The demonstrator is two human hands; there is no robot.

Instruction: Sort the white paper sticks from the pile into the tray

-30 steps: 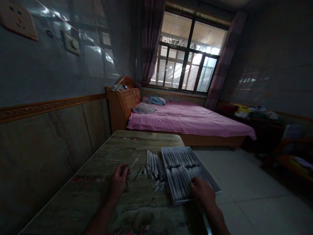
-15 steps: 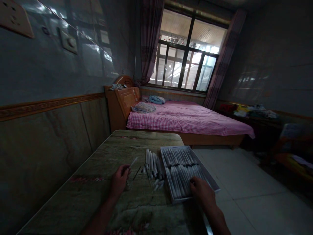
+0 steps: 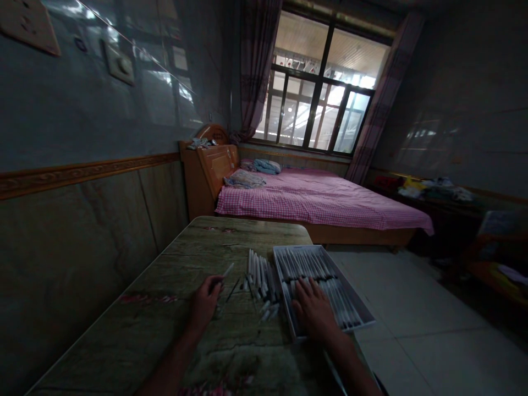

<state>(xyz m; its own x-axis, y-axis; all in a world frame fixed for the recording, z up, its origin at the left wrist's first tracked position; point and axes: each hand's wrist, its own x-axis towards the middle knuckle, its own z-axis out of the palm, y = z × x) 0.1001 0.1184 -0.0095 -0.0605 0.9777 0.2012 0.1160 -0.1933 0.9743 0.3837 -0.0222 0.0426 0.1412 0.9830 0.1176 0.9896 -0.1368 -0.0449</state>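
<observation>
My left hand (image 3: 207, 297) is closed around a slim, pale pen barrel (image 3: 228, 270) that points up and away, above the table. My right hand (image 3: 315, 309) lies over the near row in a shallow white box (image 3: 358, 305), fingers stretched out on the pens. Two rows of whitish pens (image 3: 303, 262) with dark ends fill this box. Left of it, a loose pile of similar pens (image 3: 260, 272) rests on the table. Small clear pieces that look like caps (image 3: 270, 312) lie in front of the pile. A thin dark rod (image 3: 232, 290) lies between my left hand and the pile.
The wood-patterned table (image 3: 165, 324) stands along the tiled wall on the left. Beyond it is a bed (image 3: 313, 203) with a pink checked cover. Tiled floor (image 3: 396, 297) shows past the table's right edge. A chair (image 3: 501, 258) stands far right.
My right hand has moved left across the box, from its near right part, and its fingers have spread flat over the pens. My left hand still holds the pen barrel in nearly the same place.
</observation>
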